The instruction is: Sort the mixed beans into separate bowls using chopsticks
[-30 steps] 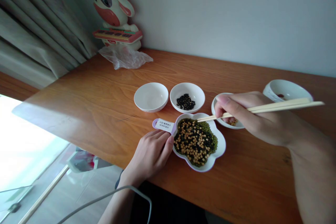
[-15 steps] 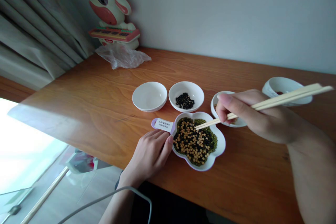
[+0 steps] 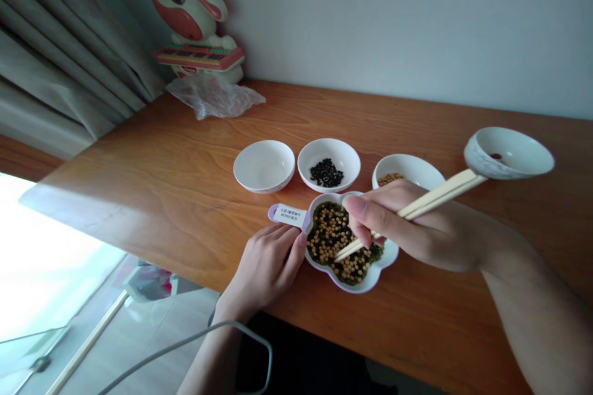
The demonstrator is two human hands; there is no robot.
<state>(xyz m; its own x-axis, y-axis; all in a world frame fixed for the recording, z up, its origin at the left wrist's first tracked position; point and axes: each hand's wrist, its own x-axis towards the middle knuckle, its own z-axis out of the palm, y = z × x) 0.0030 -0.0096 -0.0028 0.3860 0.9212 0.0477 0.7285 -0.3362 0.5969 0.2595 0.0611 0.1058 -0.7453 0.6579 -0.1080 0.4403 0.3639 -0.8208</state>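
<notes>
My right hand is closed around a pair of pale wooden chopsticks, their tips down among the beans in a flower-shaped dish. Mixed yellow, black and green beans fill this white dish with its lilac edge. At its left side my left hand grips the dish by the rim near the labelled handle, thumb against the edge and other fingers partly hidden. Whether the tips pinch a bean is too small to tell.
Behind the dish stand a white bowl without contents, a bowl of black beans and a bowl with yellow beans, partly covered by my hand. A bowl with something dark red is far right. A cow toy and plastic bag sit behind.
My right hand has moved left and nearer me, taking the chopstick tips lower into the dish. My left hand keeps its place on the dish; the view has shifted slightly.
</notes>
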